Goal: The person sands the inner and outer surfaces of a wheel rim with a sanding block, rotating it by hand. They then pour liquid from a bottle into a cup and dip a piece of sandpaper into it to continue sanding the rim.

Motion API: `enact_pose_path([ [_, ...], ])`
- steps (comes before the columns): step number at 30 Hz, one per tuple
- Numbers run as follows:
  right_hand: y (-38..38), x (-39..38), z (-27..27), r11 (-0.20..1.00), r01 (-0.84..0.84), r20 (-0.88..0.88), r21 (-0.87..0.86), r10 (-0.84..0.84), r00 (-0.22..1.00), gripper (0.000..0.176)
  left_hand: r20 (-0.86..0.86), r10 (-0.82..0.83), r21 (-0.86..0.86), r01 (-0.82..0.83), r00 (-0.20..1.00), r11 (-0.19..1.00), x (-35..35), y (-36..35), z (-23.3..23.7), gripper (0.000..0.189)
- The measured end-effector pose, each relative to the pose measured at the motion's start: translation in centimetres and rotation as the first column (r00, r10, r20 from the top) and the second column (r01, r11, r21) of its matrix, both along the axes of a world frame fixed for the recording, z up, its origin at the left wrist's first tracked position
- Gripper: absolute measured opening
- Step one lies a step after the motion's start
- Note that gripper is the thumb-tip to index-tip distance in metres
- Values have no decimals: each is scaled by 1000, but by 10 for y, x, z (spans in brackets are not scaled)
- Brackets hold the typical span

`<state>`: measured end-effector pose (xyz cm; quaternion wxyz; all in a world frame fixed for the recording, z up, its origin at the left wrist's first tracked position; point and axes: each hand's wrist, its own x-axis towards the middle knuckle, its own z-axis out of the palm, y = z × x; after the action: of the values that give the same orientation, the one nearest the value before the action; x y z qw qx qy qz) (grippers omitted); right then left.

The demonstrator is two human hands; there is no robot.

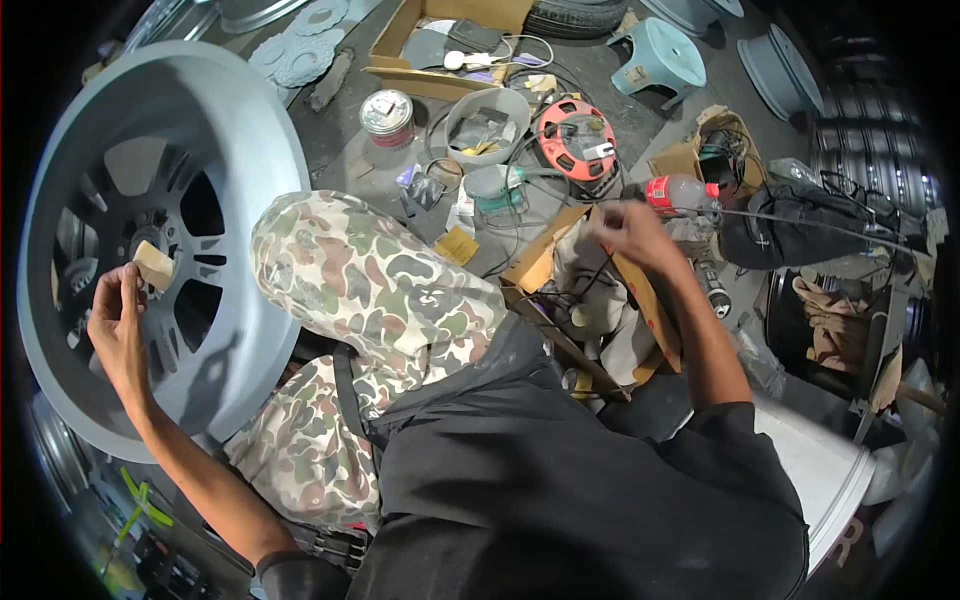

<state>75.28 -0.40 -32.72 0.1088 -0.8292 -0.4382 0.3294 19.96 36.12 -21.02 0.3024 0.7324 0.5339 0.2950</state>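
My left hand (118, 325) pinches a small tan rectangular piece (155, 266) between thumb and fingers, held up in front of the spokes of a large grey wheel rim (255, 130). The rim stands on its edge at the left, its open side turned toward me. On the right, my right hand (632, 235) is over the upper part of an open cardboard box (662, 318), its fingers smeared by motion. Inside that box lie pale cloths (628, 345) and dark cords. Camouflage fabric (370, 275) covers my legs between the rim and the box.
Ahead on the floor are a paint can (387, 117), a grey bucket (515, 105), a red cable reel (577, 140) and a yellow sandpaper sheet (456, 245). A red-labelled bottle (682, 193) lies beyond my right hand. Further back stands a light blue stool (658, 58).
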Motion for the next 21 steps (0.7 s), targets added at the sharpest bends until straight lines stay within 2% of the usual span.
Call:
enact_pose_path([
  [2, -28, -14, -26, 998, -6, -7, -57, 5, 1000, 35, 12, -6, 4, 6, 1000, 1000, 0, 6, -6, 25],
  [4, -49, -24, -67, 975, -124, 135, -184, 151, 979, 37, 2, -19, 4, 19, 1000, 1000, 2, 9, -10, 25],
  [5, -53, -31, -81, 977, -120, 133, -176, 145, 981, 37, -4, -25, -4, 25, 1000, 1000, 4, 10, -12, 25],
  [7, -52, -46, -105, 935, -90, 183, -342, 160, 970, 38, -29, -29, 9, 29, 999, 1000, 9, 10, -14, 26],
  [10, -47, -51, -146, 896, -158, 155, -416, 241, 958, 33, -91, -10, 31, 12, 996, 999, 15, 3, -12, 26],
  [11, -40, -48, -151, 898, -165, 155, -409, 246, 957, 33, -93, -2, 38, 6, 996, 999, 15, 1, -10, 26],
  [13, -17, -39, -150, 837, -373, -107, -401, 362, 926, 31, -117, 7, 60, 0, 993, 998, 14, 0, -9, 26],
  [14, -16, -31, -147, 927, -342, -224, -154, 304, 926, 31, -137, 7, 61, 1, 991, 998, 12, -1, -7, 26],
  [15, -15, -27, -151, 924, -349, -223, -158, 310, 924, 31, -135, 14, 57, -7, 991, 998, 12, -2, -6, 26],
  [17, -7, -22, -158, 956, -293, -384, -1, 270, 883, 32, -120, 5, 75, 4, 993, 997, 12, -4, -5, 26],
  [21, 16, -37, -128, 944, -297, -313, -147, 240, 919, 32, -71, 15, 90, -9, 997, 996, 7, -7, -3, 28],
])
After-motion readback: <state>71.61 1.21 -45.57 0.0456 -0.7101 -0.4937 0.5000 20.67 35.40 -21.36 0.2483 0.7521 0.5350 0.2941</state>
